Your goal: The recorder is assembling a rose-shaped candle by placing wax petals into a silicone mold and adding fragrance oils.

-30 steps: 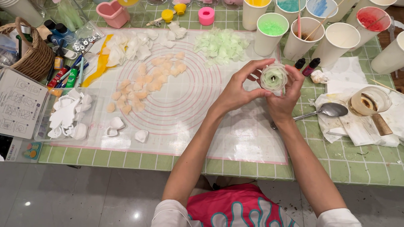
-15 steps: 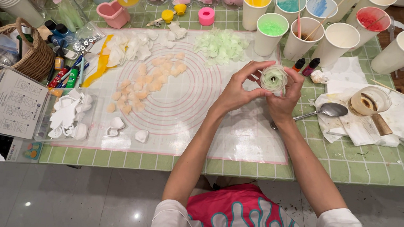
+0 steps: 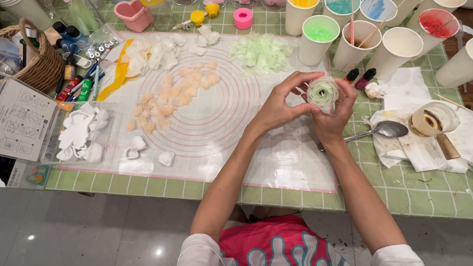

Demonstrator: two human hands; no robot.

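Both my hands hold a small pale green and white wax flower point(image 3: 322, 92) above the clear mat point(image 3: 215, 126) with pink circles. My left hand point(image 3: 280, 104) curls its fingers over the flower's left side. My right hand point(image 3: 334, 116) cups it from below and the right. Piles of pale green petals point(image 3: 259, 52), peach petals point(image 3: 173, 93) and white petals point(image 3: 154, 54) lie on the mat to the left.
Several paper cups point(image 3: 400, 47) with coloured wax stand along the back. A metal spoon point(image 3: 381, 131) and a small glass bowl point(image 3: 433, 119) rest on stained paper towels at right. A wicker basket point(image 3: 33, 60), markers and white cutters point(image 3: 80, 131) lie at left.
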